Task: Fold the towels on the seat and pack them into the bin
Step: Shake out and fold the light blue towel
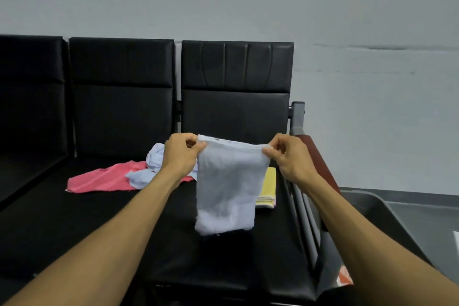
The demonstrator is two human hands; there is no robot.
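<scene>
Towel [227,189] (pale blue) hanging | left hand [180,154] pinches corner; right hand [289,156] pinches other

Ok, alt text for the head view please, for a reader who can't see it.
Both hands, left and right, pinch the top corners of a pale blue towel hanging above a black seat. Pink, light blue and folded yellow towels lie behind; a grey bin sits right.

a row of black padded seats [223,256] carries the cloths. a pink towel [99,180] lies flat at nine o'clock, a crumpled pale blue towel [144,176] partly over it; a folded yellow towel [268,186] at three o'clock.
</scene>
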